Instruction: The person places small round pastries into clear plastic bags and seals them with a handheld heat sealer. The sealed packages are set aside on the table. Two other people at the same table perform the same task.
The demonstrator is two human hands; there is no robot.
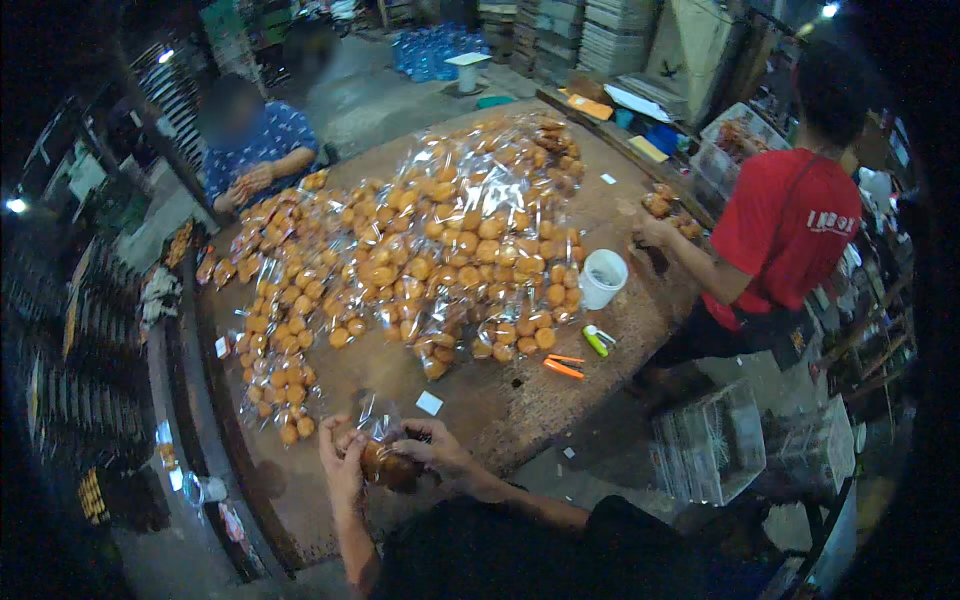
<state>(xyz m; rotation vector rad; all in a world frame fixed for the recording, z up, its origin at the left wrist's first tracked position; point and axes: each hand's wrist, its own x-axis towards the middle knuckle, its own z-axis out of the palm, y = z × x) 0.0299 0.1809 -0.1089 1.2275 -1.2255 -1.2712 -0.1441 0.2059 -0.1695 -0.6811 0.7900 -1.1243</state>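
Close in front of me, my left hand (345, 456) and my right hand (439, 451) hold a clear plastic bag (386, 463) of round golden-brown baked or fried pieces. My left fingers grip its left side near the top, and my right fingers pinch it on the right. The bag's open-looking, crinkled film stands up between them. A small white card (429, 403) lies on the table just beyond my hands. Further off spreads a large heap of similar filled bags (450, 247), with a smaller group of bags (281, 375) to the left.
On the brown tabletop (487, 405) are a white plastic tub (603, 279), an orange hand tool (564, 365) and a green one (598, 340). A person in blue (262, 142) sits at the far left; another in red (780, 217) stands at the right. Crates (712, 442) stand on the floor.
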